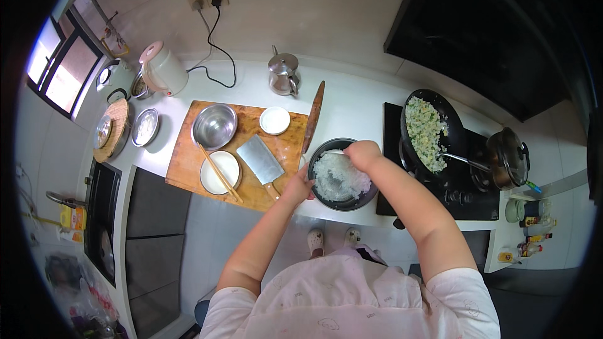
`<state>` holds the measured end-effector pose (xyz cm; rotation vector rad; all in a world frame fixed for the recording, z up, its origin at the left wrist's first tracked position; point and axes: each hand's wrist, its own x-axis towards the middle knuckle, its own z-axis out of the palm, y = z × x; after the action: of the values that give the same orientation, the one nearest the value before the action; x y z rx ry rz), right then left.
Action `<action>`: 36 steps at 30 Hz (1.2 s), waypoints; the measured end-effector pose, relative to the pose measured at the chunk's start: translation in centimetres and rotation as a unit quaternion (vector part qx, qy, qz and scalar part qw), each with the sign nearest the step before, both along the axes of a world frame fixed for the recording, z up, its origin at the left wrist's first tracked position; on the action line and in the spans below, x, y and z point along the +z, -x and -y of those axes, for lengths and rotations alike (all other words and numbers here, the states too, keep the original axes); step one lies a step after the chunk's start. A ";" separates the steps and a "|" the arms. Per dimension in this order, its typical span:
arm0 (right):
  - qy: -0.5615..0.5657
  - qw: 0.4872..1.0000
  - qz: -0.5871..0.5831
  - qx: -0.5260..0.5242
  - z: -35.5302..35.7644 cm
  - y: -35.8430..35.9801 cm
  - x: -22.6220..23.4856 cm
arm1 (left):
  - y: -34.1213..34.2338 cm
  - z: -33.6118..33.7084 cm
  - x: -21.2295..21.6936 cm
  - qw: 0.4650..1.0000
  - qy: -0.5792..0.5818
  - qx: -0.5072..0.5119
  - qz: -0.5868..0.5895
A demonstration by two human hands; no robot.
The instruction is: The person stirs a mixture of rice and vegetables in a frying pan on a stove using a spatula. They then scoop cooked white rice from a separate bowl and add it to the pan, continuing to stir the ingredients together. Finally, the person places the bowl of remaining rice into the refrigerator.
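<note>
I see a dark pot of white rice (341, 177) sitting at the counter's front edge, between the wooden cutting board (235, 150) and the black stove (440, 176). Left hand (300, 186) is on the pot's left rim, fingers wrapped on the edge, steadying it. Right hand (362, 154) is over the pot's upper right rim, closed around something pale that dips into the rice; can't tell what the tool is, the fist hides it. So the rice sits right under and between both hands, pot touching both. On the board: cleaver (262, 161) lying flat just left of the pot, empty steel bowl (214, 125), small white dish (274, 120), white bowl (220, 172) with chopsticks (220, 173) laid across it. Wooden spatula (312, 117) rests tilted along the board's right edge. Black wok (430, 132) on the stove holds a green-and-white chopped mix, lidded pot (507, 157) just beside it. Steel kettle (284, 74) by the wall.
</note>
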<state>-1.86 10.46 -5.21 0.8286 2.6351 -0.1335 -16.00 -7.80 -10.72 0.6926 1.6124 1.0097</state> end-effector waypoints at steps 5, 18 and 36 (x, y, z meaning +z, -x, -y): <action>0.119 0.992 0.020 -0.030 0.1 0.7 0.7 | -0.2 -0.1 0.6 1.000 0.009 0.009 -0.003; 0.021 0.997 -0.040 -0.063 5.4 -2.0 4.9 | 0.0 0.1 -0.1 1.000 0.004 0.007 0.004; 0.168 0.974 -0.002 -0.151 7.3 -1.3 0.3 | 0.2 0.0 -1.4 0.999 -0.008 0.019 0.049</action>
<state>-0.56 3.13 -4.95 1.0960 2.3751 -0.6430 -16.16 -7.76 -12.14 0.6150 1.5381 1.0684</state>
